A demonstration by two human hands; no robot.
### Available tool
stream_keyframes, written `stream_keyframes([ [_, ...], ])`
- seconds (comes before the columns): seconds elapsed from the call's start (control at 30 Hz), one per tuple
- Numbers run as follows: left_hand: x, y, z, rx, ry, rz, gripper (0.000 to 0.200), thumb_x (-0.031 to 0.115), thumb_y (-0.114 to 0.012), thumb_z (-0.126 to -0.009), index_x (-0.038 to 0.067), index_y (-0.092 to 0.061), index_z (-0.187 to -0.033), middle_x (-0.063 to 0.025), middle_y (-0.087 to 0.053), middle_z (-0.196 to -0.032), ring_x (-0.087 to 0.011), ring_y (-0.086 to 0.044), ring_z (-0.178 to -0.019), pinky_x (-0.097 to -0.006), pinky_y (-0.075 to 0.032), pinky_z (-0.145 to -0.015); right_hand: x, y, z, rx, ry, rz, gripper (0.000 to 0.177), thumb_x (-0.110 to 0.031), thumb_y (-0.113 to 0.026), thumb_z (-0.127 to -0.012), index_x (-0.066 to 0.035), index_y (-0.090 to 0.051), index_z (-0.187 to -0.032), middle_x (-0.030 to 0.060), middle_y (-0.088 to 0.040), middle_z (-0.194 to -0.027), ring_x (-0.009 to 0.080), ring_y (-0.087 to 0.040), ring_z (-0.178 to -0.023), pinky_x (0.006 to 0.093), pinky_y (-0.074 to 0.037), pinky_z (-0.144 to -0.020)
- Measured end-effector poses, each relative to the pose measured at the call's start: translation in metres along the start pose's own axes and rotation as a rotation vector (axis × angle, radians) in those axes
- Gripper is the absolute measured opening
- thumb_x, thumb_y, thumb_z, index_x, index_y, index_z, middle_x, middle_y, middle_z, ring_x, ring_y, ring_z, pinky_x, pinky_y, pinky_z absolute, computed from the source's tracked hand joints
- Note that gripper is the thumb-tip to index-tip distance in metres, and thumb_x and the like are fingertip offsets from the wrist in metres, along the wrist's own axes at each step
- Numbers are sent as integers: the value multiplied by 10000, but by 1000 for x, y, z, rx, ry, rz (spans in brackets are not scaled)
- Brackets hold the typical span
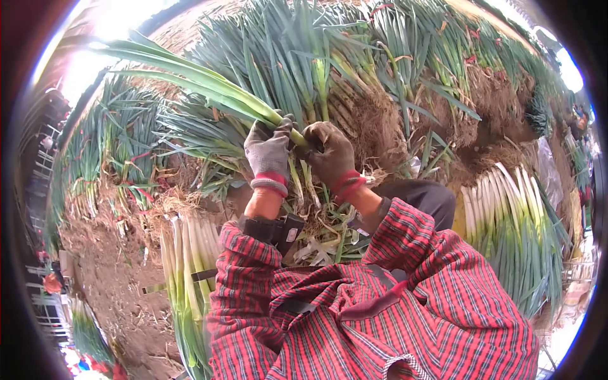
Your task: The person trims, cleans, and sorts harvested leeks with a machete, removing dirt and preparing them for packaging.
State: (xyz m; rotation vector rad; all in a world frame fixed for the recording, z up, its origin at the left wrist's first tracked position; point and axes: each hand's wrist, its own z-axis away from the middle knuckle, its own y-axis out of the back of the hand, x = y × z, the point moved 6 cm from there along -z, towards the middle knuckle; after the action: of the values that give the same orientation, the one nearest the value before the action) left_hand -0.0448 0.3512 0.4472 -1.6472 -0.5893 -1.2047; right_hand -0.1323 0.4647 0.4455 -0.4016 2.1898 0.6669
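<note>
A large green onion (pixel 237 98) slants through the upper middle of the head view, its long leaves pointing up and left. My left hand (pixel 269 149), in a grey work glove with a red cuff, is closed around its stalk. Beside it, my right hand (pixel 330 154), in a dirtier brown-grey glove, is closed with its fingers pinched at the stalk's lower end. The very tip of the stalk is hidden behind those fingers. Below both hands lie loose stalks and stripped leaves (pixel 320 244) on the ground.
Bundles of untrimmed green onions (pixel 272 57) with soil-covered roots (pixel 367 120) stretch across the far side. Cleaned white-stemmed onions lie in a pile at the right (pixel 506 215) and another pile at the left (pixel 187 266). Bare soil (pixel 120 272) shows at left.
</note>
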Motion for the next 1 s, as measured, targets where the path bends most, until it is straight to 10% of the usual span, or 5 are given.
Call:
stream_keyframes([
  [0.37,-6,0,6,-238,248,158,472,-201,-504,-799,26,-532,-1211,-110,-654,-1009,-172,-654,-828,-261,-548,-727,37,2,3,-312,-295,-646,156,-57,-770,-782,-52,-618,-819,-6,-627,-818,61,-573,-770,244,-473,-707],
  [0.53,-6,10,-10,-107,84,72,326,-147,-529,-848,40,-522,-1115,-81,-624,-932,-178,-646,-779,-310,-587,-725,7,20,16,-485,134,-371,149,-60,-729,-838,-20,-631,-944,-5,-647,-903,69,-596,-819,241,-493,-762],
  [0.8,-41,23,-39,-225,263,509,223,-33,-562,-913,62,-547,-1114,-94,-615,-924,-217,-642,-770,-366,-608,-703,-6,25,27,-633,-442,-1071,149,-147,-617,-940,-12,-557,-922,67,-640,-806,130,-617,-725,281,-518,-693],
  [0.9,-8,33,-48,-199,150,458,199,-16,-563,-920,48,-561,-1109,-125,-636,-978,-214,-639,-799,-353,-614,-707,3,23,74,-819,-299,-628,92,-96,-613,-917,-49,-535,-930,15,-528,-683,94,-530,-575,269,-458,-524],
  [1.0,3,50,-70,-245,173,477,169,-5,-569,-925,45,-575,-1087,-121,-636,-983,-211,-631,-832,-344,-597,-735,30,26,142,-1184,-347,-215,253,-128,-577,-879,-31,-564,-1112,111,-640,-900,195,-624,-870,357,-497,-777],
])
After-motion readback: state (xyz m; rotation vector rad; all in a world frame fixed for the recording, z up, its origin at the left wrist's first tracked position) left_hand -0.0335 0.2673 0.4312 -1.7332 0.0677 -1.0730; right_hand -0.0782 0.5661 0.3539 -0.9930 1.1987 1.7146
